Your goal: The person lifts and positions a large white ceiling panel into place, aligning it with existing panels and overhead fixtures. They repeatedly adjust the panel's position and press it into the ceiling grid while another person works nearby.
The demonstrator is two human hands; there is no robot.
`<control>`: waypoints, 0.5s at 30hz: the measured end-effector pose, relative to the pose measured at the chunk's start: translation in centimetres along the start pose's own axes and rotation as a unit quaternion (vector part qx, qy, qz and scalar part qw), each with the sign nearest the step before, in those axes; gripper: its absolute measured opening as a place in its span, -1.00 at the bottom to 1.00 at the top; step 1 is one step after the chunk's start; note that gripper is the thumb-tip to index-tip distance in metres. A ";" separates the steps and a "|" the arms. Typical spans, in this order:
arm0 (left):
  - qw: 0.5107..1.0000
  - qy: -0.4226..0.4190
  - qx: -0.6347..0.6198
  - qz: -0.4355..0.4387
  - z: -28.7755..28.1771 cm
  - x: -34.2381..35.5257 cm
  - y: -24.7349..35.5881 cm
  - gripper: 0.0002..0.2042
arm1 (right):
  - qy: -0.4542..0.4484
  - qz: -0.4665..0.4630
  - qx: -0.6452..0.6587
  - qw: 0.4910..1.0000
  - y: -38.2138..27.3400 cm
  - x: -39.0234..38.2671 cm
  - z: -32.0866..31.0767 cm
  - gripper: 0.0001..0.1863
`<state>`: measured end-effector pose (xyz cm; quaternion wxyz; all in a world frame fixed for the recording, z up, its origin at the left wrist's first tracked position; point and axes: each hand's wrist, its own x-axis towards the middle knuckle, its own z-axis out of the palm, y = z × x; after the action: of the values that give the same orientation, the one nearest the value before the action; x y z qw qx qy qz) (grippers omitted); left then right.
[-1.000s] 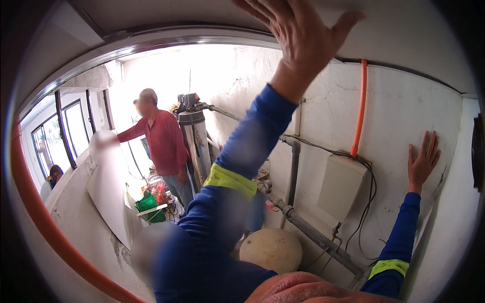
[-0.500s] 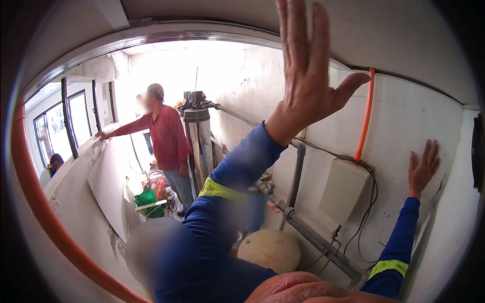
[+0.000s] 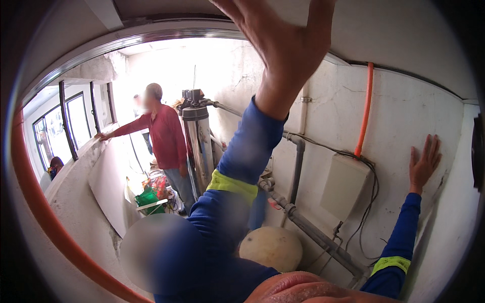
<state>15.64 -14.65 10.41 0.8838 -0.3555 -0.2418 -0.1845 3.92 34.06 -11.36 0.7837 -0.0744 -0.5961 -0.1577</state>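
Observation:
My left hand (image 3: 285, 48) is raised high at the top middle, fingers spread and holding nothing, in front of the white wall's upper edge. Whether it touches the surface I cannot tell. Its blue sleeve with a yellow band (image 3: 232, 184) runs up from the lower middle. My right hand (image 3: 424, 162) lies flat and open against the white wall (image 3: 404, 111) at the right, beside an orange conduit (image 3: 365, 111) and a white wall box (image 3: 345, 186).
A person in a red shirt (image 3: 164, 134) stands at the back left, one hand on a ledge below the windows. A steel cylinder tank (image 3: 198, 144), grey pipes (image 3: 313, 232), dark cables, a round beige object (image 3: 271, 247) and a green basket (image 3: 147, 196) fill the narrow space.
My left hand has shifted slightly left and turned, staying raised with its fingers spread. My right hand stays flat on the wall. The person in red keeps one hand on the ledge.

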 end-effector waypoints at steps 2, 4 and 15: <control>0.989 0.018 -0.122 -0.083 0.0 -1.5 1.3 0.03 | -0.023 0.010 -0.009 1.000 0.2 -0.1 0.2 -0.26; 0.941 0.050 -0.264 -0.205 0.3 -2.9 2.2 0.02 | -0.010 0.005 -0.006 1.000 0.4 -0.1 0.3 -0.26; 0.903 0.060 -0.166 -0.393 5.8 -6.9 -3.7 -0.50 | -0.148 0.043 0.043 0.987 0.6 -0.8 1.5 -0.04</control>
<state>6.42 -11.93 12.25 0.6807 -0.3616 -0.2744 -0.5749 2.57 35.23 -11.69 0.6950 -0.0891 -0.7083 -0.0852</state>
